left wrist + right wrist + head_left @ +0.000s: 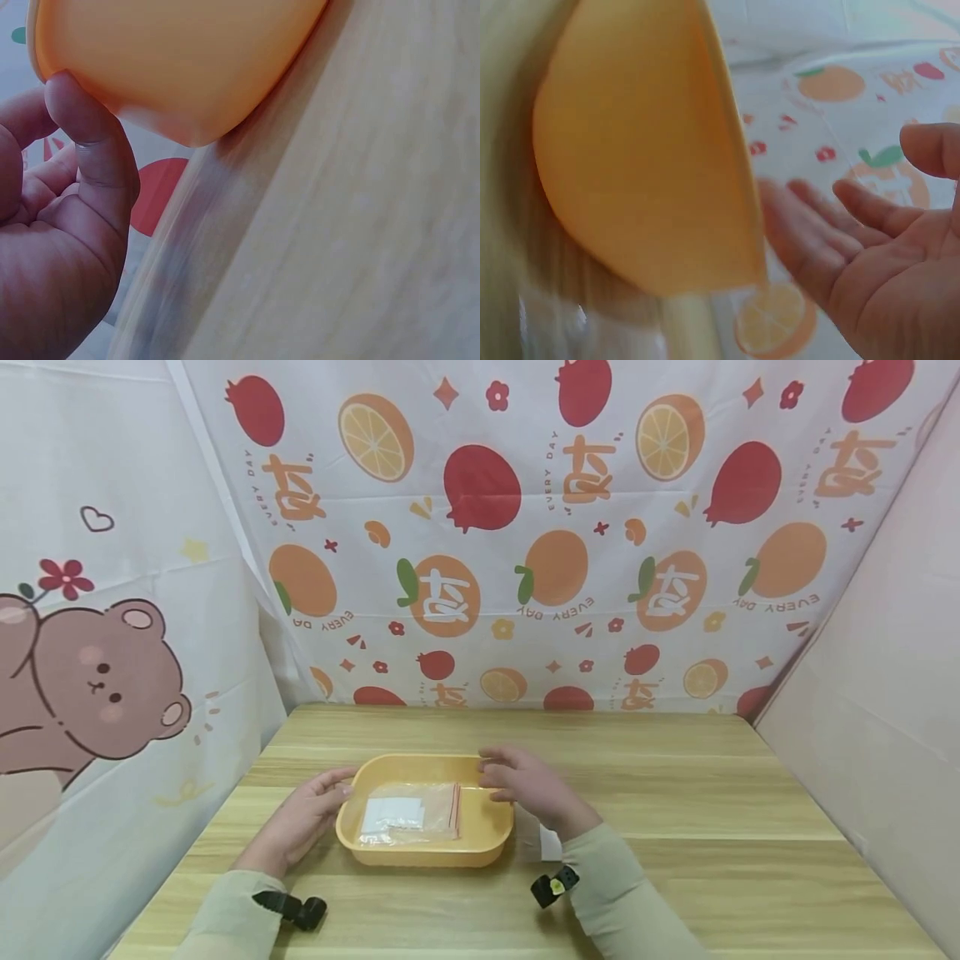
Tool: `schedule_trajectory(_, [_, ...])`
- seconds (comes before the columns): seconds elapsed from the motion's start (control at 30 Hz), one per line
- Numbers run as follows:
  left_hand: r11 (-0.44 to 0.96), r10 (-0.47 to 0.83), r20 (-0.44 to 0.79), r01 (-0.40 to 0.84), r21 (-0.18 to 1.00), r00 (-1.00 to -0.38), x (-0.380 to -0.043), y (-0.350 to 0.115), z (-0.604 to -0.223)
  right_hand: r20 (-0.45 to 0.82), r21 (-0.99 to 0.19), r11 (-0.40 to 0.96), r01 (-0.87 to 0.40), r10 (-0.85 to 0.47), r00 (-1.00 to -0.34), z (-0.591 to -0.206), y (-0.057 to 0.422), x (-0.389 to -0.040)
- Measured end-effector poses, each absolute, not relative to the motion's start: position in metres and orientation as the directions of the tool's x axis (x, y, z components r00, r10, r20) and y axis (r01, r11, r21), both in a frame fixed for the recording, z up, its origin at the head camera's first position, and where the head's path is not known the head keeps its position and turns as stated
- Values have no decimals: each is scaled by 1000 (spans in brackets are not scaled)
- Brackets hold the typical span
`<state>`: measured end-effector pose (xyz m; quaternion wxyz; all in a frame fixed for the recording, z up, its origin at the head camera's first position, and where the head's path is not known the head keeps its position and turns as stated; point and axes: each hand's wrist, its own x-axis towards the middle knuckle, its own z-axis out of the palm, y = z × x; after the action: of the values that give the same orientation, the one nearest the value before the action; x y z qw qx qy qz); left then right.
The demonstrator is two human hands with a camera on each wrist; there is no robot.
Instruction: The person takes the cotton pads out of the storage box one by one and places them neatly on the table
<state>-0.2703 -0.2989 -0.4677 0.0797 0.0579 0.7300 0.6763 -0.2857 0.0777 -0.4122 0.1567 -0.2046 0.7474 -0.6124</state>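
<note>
A yellow plastic basin [420,857] with rounded corners sits on the wooden table. Inside it lies a clear zip-lock bag [438,814] with a red seal line and white pieces in it. At the basin's left end is my left hand [307,814]. Its thumb [82,112] touches the outer wall by the rim, with the other fingers loosely bent alongside. My right hand [536,785] reaches over the right end, fingers spread and thumb apart. From the right wrist, the fingers [810,240] appear just beside the basin rim, gripping nothing.
Partly under my right wrist, a second clear bag with a white piece [550,845] lies on the table [712,827]. A fruit-print cloth [480,610] hangs along the back edge. White cloth walls stand at left [217,610] and right [885,652].
</note>
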Motion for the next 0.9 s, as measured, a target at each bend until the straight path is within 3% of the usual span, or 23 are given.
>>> schedule_trajectory(0.37, [95, 186, -44, -27, 995, -981, -270, -300, -468, -105, -994, 65, 84, -473, -875, -426, 30, -288])
schedule_trajectory(0.9, [96, 191, -47, -29, 995, -980, -274, -301, -468, -137, -985, 148, 86, -383, -914, -434, 6, -296])
